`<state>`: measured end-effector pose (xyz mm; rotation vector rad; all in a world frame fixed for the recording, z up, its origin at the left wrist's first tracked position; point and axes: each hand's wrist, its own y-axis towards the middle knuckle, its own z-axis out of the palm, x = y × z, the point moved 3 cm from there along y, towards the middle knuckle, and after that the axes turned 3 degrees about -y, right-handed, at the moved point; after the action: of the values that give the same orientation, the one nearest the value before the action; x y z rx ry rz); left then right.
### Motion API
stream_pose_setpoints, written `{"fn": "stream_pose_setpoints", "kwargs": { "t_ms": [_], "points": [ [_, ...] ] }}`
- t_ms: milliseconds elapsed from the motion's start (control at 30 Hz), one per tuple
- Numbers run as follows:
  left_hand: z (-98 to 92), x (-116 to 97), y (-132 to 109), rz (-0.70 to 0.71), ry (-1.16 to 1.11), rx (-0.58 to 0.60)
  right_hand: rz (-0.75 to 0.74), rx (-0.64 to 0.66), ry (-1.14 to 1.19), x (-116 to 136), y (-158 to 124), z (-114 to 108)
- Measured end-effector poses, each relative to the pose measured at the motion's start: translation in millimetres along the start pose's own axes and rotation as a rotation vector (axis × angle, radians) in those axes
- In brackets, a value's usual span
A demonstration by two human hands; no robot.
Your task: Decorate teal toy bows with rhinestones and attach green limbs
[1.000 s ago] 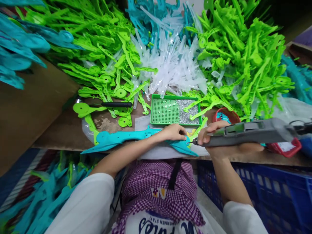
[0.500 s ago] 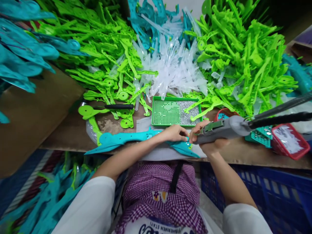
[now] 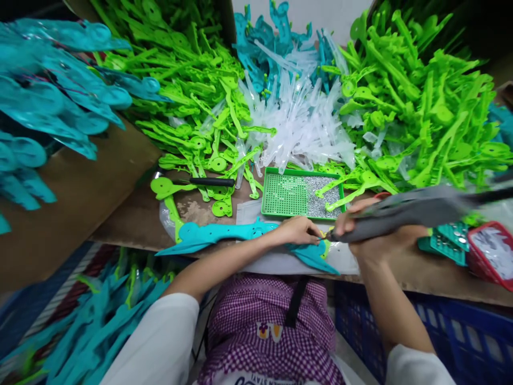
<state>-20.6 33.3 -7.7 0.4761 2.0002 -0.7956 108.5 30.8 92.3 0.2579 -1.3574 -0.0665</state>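
Purple checked cloth, the person's apron (image 3: 272, 310), fills 6 o'clock, close against the brown surface (image 3: 124, 222). Just beyond, a long turquoise part (image 3: 222, 231) lies along the near edge, running from 9 o'clock of the left hand (image 3: 300, 230) to beneath it, its right end over a pale cloth (image 3: 260, 260), perhaps to spare it scratches. Left fingers bunch against that end, probably to steady it; whether they pinch the part, something small, or merely press, I cannot tell. At 3 o'clock, the right hand (image 3: 366, 248) wraps its fingers around a grey power screwdriver (image 3: 401, 214), its tip aimed at 9 o'clock, close to the left fingertips. At 12 o'clock, a green tray (image 3: 284, 195) holds silvery bits (image 3: 317, 204), likely screws, within easy reach. At 10 o'clock lies a black-handled tool (image 3: 212, 182). Farther off, clear plastic pieces (image 3: 300, 120) heap up at 12, between a left lime-green heap (image 3: 180, 85) and a right lime-green heap (image 3: 443, 115), apparently sorted by kind.
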Motion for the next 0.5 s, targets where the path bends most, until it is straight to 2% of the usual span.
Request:
{"fn": "stream_pose_setpoints", "kwargs": {
  "t_ms": [67, 133, 267, 367, 500],
  "points": [
    [-0.7, -2, -2, -0.012, -0.011, 0.009, -0.168, -0.143, -0.028, 15, 21, 6],
    [-1.8, -4, -3, -0.025, -0.013, 0.009, -0.246, -0.199, -0.091, 15, 43, 19],
    [-4.2, -6, -5, -0.083, -0.008, -0.005, -0.112, -0.116, -0.128, -27, 68, 48],
    [-3.9, -6, -5, -0.079, 0.043, 0.019, -0.029, -0.042, -0.038, -58, 62, 59],
    [-2.7, -3, -4, -0.114, 0.112, 0.003, 0.022, -0.002, 0.012, -76, 46, 60]
  ]
}}
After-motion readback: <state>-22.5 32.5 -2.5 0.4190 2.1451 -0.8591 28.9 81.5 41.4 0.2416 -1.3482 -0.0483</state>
